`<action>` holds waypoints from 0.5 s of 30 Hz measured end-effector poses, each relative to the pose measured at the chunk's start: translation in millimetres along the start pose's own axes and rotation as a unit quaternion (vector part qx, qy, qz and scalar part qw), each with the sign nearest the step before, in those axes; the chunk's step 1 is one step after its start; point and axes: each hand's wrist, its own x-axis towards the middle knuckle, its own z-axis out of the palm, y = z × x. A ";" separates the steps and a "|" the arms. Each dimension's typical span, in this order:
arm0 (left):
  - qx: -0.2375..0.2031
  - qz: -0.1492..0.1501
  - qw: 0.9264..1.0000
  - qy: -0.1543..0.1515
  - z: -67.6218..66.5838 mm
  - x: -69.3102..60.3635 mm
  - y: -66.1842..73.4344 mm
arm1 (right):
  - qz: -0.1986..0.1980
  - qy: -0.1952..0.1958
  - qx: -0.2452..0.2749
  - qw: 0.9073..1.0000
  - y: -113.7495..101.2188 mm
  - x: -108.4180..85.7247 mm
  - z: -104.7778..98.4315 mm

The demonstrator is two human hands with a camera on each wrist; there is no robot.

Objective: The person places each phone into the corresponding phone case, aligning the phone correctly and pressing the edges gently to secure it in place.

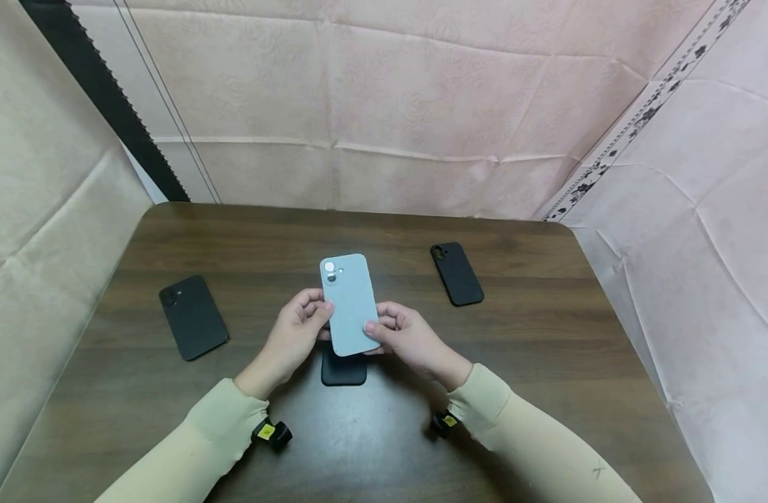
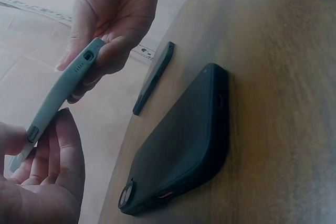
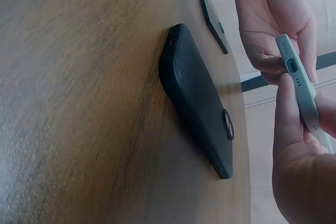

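Both hands hold a phone in a light blue case (image 1: pixel 351 307), back side up, above the table. At its left edge, my left hand (image 1: pixel 295 332) grips it with the thumb on top and fingers beneath. My right hand (image 1: pixel 415 342) pinches the lower right edge the same way. The port cutout of the light blue case (image 3: pixel 299 85) shows in the right wrist view. Directly below lies a black-cased phone (image 1: pixel 344 370), partly hidden in the head view; its camera lenses and side appear in the left wrist view.
On the brown wooden table (image 1: pixel 283 258), a black phone or case (image 1: pixel 193 318) lies at the left. Another black phone or case (image 1: pixel 457 274) lies at the back right. Pale cloth sheets (image 1: pixel 421 105) hang behind and beside the table.
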 end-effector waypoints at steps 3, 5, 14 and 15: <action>0.008 -0.011 1.000 -0.005 -0.2 -1.1 -0.2 | 0.002 -0.002 0.002 1.000 0.0 -1.1 0.2; 0.010 -0.015 1.000 -0.010 0.1 -1.7 0.2 | 0.001 -0.002 -0.002 1.000 0.1 -1.3 0.1; 0.020 -0.032 0.999 -0.019 -1.1 -3.8 1.0 | 0.007 -0.014 -0.014 1.000 1.0 -2.0 -0.2; 0.020 -0.032 0.999 -0.016 -1.4 -3.8 0.7 | 0.007 -0.014 -0.015 1.000 1.4 -1.5 0.3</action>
